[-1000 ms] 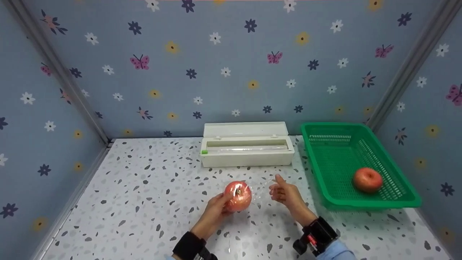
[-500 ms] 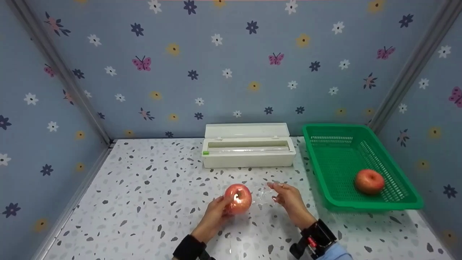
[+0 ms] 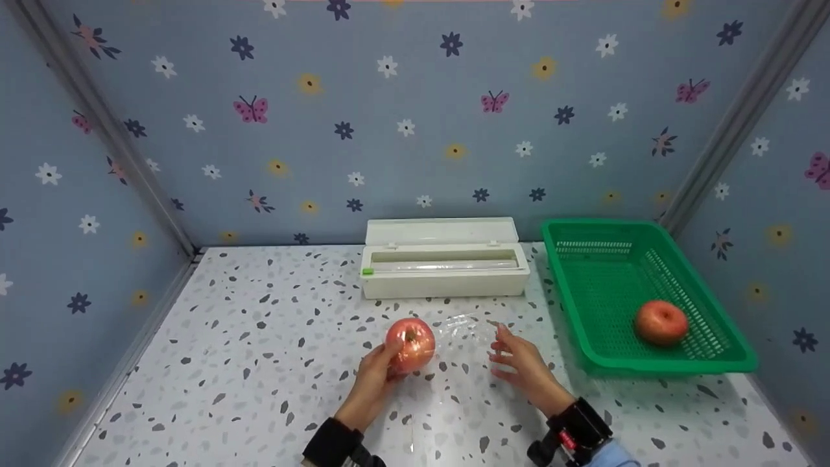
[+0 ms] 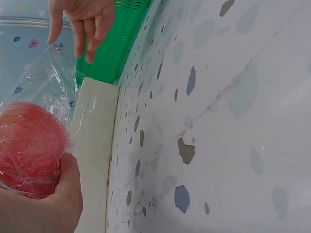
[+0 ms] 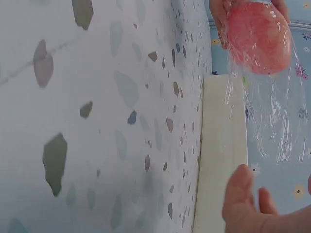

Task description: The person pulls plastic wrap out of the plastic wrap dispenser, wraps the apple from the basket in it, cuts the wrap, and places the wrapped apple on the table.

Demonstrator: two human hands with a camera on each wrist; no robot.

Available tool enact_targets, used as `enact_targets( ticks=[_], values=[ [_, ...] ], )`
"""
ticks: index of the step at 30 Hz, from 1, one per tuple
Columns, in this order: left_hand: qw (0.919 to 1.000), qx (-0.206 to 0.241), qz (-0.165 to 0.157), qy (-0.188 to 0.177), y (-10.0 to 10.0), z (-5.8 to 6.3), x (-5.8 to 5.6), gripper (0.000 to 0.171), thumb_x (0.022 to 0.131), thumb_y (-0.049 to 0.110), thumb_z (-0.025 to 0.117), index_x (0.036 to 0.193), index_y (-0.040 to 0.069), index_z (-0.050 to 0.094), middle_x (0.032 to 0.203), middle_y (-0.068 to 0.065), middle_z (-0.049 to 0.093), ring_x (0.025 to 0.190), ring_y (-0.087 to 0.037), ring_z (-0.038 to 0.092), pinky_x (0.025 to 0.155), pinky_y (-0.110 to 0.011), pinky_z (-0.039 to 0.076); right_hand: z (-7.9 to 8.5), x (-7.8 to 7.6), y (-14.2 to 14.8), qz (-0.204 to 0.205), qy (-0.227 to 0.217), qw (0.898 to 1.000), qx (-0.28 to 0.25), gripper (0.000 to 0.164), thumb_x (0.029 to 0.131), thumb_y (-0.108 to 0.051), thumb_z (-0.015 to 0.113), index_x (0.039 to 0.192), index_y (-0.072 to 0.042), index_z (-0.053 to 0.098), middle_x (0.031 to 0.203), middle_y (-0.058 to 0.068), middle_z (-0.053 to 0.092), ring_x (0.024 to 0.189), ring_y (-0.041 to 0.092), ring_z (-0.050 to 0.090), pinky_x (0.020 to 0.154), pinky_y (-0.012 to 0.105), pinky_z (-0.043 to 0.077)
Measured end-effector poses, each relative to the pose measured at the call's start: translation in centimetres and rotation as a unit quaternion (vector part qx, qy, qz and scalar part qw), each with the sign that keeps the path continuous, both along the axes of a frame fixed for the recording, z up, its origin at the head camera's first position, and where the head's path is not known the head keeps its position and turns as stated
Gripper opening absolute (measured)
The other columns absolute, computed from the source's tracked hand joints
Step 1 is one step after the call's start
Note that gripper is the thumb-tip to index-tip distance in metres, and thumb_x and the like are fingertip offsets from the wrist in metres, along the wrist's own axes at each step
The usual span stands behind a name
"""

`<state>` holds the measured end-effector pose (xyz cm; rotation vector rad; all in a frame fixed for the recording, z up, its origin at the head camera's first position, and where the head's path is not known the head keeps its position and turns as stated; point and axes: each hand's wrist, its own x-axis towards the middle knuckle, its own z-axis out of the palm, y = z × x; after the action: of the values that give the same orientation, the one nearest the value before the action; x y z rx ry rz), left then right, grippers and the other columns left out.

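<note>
My left hand (image 3: 369, 384) grips a red apple (image 3: 411, 345) above the table, its thumb across the front. Clear cling film (image 4: 58, 80) covers the apple, and a loose, crinkled flap of it stretches to the right. Beside that flap is my right hand (image 3: 526, 371), fingers spread and bent a little, with nothing held between them. In the right wrist view the film (image 5: 277, 116) hangs from the apple (image 5: 260, 39), with a gap between it and my right fingers. The apple's underside is hidden by the left hand.
A white cling film dispenser (image 3: 447, 286) with its lid raised stands at the back, a film roll (image 3: 447, 266) inside. To the right, a green basket (image 3: 655, 367) holds another apple (image 3: 661, 323). Patterned walls (image 3: 415, 97) border the speckled table (image 3: 259, 363).
My left hand has moved the apple slightly left and up. The right hand first closed its fingers at the film, then spread them and came away; the loose flap now lies more spread out.
</note>
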<state>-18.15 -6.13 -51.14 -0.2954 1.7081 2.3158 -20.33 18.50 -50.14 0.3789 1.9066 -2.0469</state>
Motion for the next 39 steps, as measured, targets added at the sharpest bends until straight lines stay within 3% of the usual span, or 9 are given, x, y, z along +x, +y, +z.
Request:
enact_targets(
  ticks=[3, 7, 10, 14, 18, 23, 26, 33, 39],
  values=[
    [0.9999, 0.000, -0.014, -0.001, 0.4, 0.4, 0.1, 0.074, 0.087, 0.044, 0.055, 0.136, -0.006, 0.031, 0.130, -0.020, 0.042, 0.104, -0.019, 0.050, 0.094, -0.033, 0.045, 0.1, 0.0, -0.5, 0.052, -0.060, 0.996, -0.048, 0.102, 0.077, -0.073, 0.044, 0.141, 0.002, 0.017, 0.138, 0.028, 0.036, 0.120, 0.038, 0.047, 0.085, 0.036, 0.049],
    [0.9984, -0.021, -0.052, -0.011, 1.0, 0.6, 0.5, 0.077, 0.086, 0.043, 0.057, 0.137, -0.007, 0.028, 0.126, -0.019, 0.048, 0.102, -0.018, 0.054, 0.094, -0.033, 0.046, 0.4, -0.6, -1.1, 0.058, -0.074, 0.994, -0.047, 0.105, 0.073, -0.078, 0.042, 0.140, 0.000, 0.020, 0.130, 0.027, 0.044, 0.109, 0.036, 0.054, 0.073, 0.028, 0.048],
    [0.9970, -0.034, -0.068, -0.013, 1.1, 0.6, 0.8, 0.077, 0.086, 0.043, 0.058, 0.137, -0.007, 0.030, 0.124, -0.017, 0.051, 0.099, -0.017, 0.056, 0.090, -0.031, 0.048, 0.5, -1.2, -1.6, 0.024, -0.027, 0.998, 0.050, 0.094, 0.075, -0.075, 0.045, 0.130, 0.001, 0.041, 0.108, 0.018, 0.057, 0.088, 0.026, 0.061, 0.065, 0.027, 0.049],
    [0.9971, -0.036, -0.065, -0.017, 1.1, 0.6, 0.9, 0.077, 0.084, 0.043, 0.060, 0.136, -0.006, 0.032, 0.122, -0.016, 0.053, 0.097, -0.016, 0.057, 0.086, -0.028, 0.048, 0.5, -1.7, -2.2, -0.022, 0.064, 0.980, 0.188, 0.058, 0.086, -0.055, 0.050, 0.093, 0.001, 0.061, 0.071, 0.005, 0.055, 0.058, 0.014, 0.053, 0.049, 0.024, 0.045],
    [0.9976, -0.032, -0.059, -0.017, 1.0, 0.7, 0.8, 0.077, 0.084, 0.042, 0.061, 0.136, -0.006, 0.032, 0.123, -0.017, 0.052, 0.098, -0.017, 0.057, 0.088, -0.030, 0.048, 0.5, -1.8, -2.6, -0.032, 0.142, 0.956, 0.257, 0.042, 0.094, -0.036, 0.048, 0.069, -0.003, 0.055, 0.055, 0.000, 0.050, 0.044, 0.011, 0.046, 0.040, 0.021, 0.037],
    [0.9984, -0.012, -0.053, -0.013, 1.3, 1.0, 0.9, 0.073, 0.084, 0.040, 0.061, 0.134, -0.006, 0.035, 0.113, -0.012, 0.056, 0.092, -0.015, 0.057, 0.086, -0.028, 0.049, 0.0, -2.0, -2.7, -0.057, 0.190, 0.935, 0.293, 0.043, 0.097, -0.035, 0.042, 0.064, -0.007, 0.049, 0.052, -0.001, 0.046, 0.043, 0.011, 0.045, 0.041, 0.023, 0.037],
    [0.9986, 0.011, -0.048, -0.020, 1.5, 1.2, 1.2, 0.068, 0.084, 0.038, 0.061, 0.131, -0.007, 0.039, 0.111, -0.010, 0.054, 0.091, -0.015, 0.055, 0.085, -0.027, 0.050, -0.4, -2.1, -2.8, -0.095, 0.187, 0.941, 0.267, 0.045, 0.097, -0.036, 0.041, 0.059, -0.010, 0.042, 0.051, -0.002, 0.040, 0.045, 0.010, 0.040, 0.043, 0.022, 0.034],
    [0.9952, 0.080, -0.045, -0.035, 1.6, 1.5, 1.7, 0.061, 0.083, 0.035, 0.062, 0.128, -0.003, 0.044, 0.121, -0.014, 0.050, 0.097, -0.017, 0.055, 0.086, -0.027, 0.049, -1.3, -1.9, -3.4, -0.132, 0.126, 0.975, 0.129, 0.047, 0.097, -0.043, 0.035, 0.059, -0.015, 0.034, 0.051, -0.005, 0.032, 0.046, 0.009, 0.030, 0.043, 0.021, 0.027],
    [0.9927, 0.097, -0.054, -0.046, 1.7, 1.7, 1.9, 0.065, 0.082, 0.037, 0.064, 0.129, -0.002, 0.042, 0.120, -0.014, 0.050, 0.093, -0.017, 0.057, 0.085, -0.027, 0.050, -2.1, -1.4, -4.5, -0.146, 0.100, 0.982, 0.069, 0.046, 0.098, -0.040, 0.034, 0.060, -0.015, 0.035, 0.048, -0.006, 0.032, 0.043, 0.008, 0.031, 0.040, 0.020, 0.027]
  ],
)
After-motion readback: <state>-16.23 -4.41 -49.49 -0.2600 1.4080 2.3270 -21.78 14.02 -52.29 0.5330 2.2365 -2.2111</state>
